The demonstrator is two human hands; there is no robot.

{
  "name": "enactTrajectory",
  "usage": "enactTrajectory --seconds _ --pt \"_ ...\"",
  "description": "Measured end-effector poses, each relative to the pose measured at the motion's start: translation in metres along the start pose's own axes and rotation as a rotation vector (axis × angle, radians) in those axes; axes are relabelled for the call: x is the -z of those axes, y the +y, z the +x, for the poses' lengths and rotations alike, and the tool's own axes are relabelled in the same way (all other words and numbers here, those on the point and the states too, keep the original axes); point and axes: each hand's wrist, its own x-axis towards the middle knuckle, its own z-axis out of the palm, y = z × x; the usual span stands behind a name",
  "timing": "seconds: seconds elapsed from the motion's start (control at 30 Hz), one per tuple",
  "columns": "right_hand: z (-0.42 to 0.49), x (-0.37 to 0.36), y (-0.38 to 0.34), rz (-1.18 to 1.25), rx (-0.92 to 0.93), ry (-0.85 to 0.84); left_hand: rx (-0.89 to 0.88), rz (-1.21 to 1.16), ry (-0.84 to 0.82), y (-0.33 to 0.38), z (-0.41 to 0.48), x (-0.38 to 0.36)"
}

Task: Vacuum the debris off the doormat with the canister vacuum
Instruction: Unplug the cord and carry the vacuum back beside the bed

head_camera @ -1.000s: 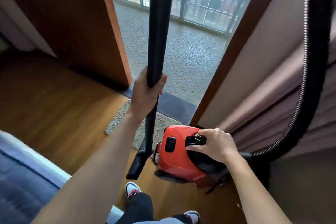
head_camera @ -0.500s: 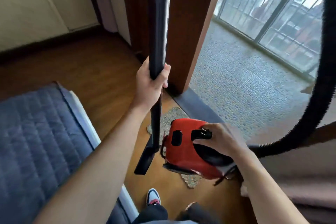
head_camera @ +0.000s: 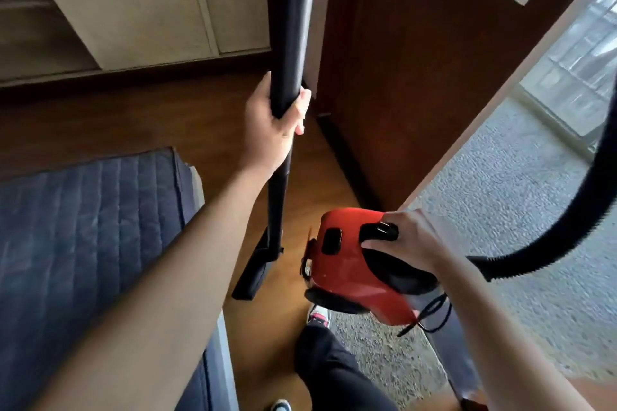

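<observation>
The left hand (head_camera: pixel 273 130) grips the black wand (head_camera: pixel 287 27), which stands upright. The right hand (head_camera: pixel 414 240) curls round the black handle of the glossy red canister vacuum (head_camera: pixel 347 274), held over the speckled grey doormat (head_camera: pixel 384 357).

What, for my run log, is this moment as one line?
left hand grips wand | right hand holds canister vacuum | nozzle off doormat

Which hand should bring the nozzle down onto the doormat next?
Left, probably. The left hand grips the wand above the nozzle; the right hand is occupied holding the red canister by its handle.
</observation>
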Motion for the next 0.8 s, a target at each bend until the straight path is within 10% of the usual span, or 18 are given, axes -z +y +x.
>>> enactTrajectory --seconds 0.8 --pt "0.354 0.056 0.000 -0.131 0.192 -0.087 0.019 0.195 0.224 -0.143 0.234 0.019"
